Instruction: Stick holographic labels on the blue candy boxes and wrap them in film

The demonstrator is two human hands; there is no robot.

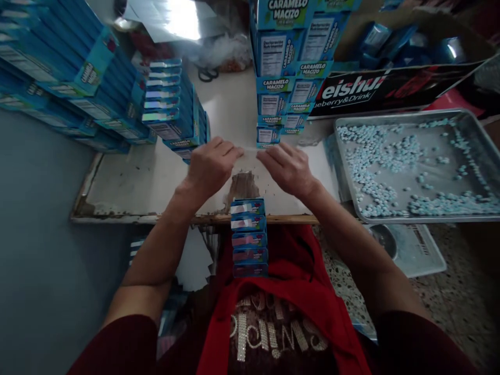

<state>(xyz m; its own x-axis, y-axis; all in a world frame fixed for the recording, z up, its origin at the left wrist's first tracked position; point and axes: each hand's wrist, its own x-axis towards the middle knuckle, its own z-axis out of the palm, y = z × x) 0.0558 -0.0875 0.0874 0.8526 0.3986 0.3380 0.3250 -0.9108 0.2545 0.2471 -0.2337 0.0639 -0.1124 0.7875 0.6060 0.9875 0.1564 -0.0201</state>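
Note:
My left hand (211, 165) and my right hand (288, 167) are held close together over the white table (136, 179). The fingertips of both pinch a thin clear strip, perhaps tape or film (250, 150), stretched between them. Just below the hands a short stack of small blue candy boxes (249, 237) stands at the table's front edge, against my red apron. Past my fingertips rises a tall column of blue "Caramelo Macizo" boxes (291, 78).
A metal tray (474, 138) strewn with several small pale-blue candies lies at the right. Piles of blue boxes (78, 78) fill the left and back left (172, 104). A black "Blueberry & Drink" carton (390, 88) stands behind the tray. Scissors (208, 74) lie at the back.

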